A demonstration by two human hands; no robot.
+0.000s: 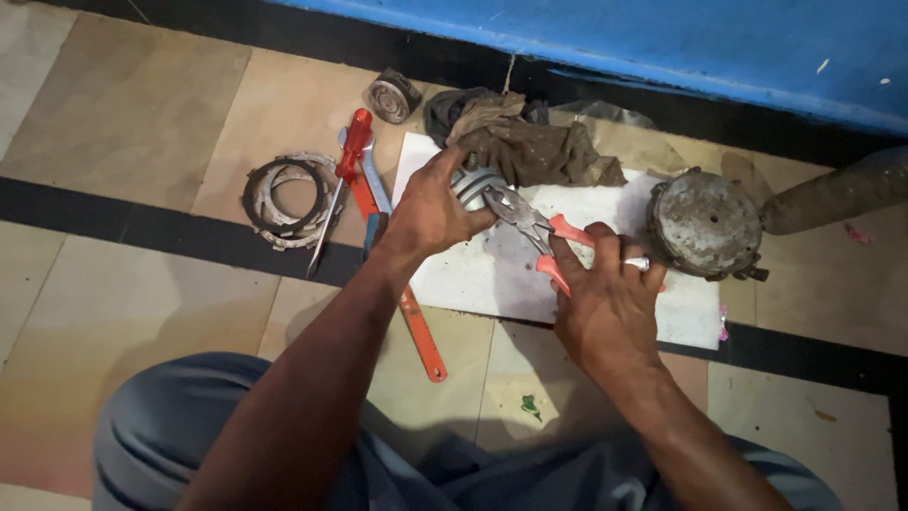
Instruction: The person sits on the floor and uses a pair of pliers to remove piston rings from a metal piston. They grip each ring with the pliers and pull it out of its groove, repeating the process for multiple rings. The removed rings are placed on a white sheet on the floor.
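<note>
My left hand (430, 210) grips a small round silver metal part (473, 186) over a white sheet (492, 274) on the tiled floor. My right hand (607, 293) holds red-handled pliers (530, 224); their jaws touch the metal part. A ring shows on one right finger. Both forearms reach in from the bottom of the view.
A dirty brown rag (530, 147) lies at the sheet's far edge. A round grey engine housing (705, 225) sits on the right. Left of the sheet: stacked clutch rings (282, 201), a red-handled screwdriver (340, 180), a spanner, an orange saw-like blade (421, 336), a small gear (392, 95). Blue wall behind.
</note>
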